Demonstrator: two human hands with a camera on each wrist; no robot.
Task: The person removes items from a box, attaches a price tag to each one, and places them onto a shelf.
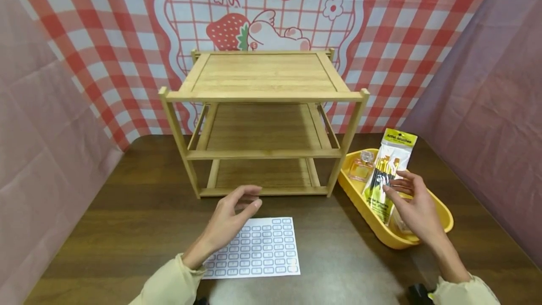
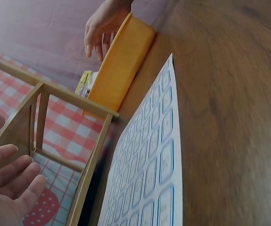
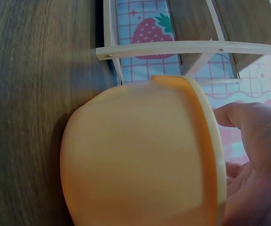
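Observation:
My right hand hovers over a yellow basket, its thumb and fingers apart. It overlaps a clear pack of artist brushes in the head view. The pack leans in the basket, its yellow-green top sticking out past the far rim. Beside the pack stands a perfume bottle with pinkish-orange liquid; another clear item lies partly hidden under my right hand. My left hand, loosely bent and holding nothing, is above a white sheet of blue-framed labels. The left wrist view shows its fingers relaxed.
A three-tier wooden shelf stands at the back middle of the brown table. The basket's left end sits close to the shelf's right front leg. Behind hangs a red-checked strawberry cloth, with pinkish curtains at both sides.

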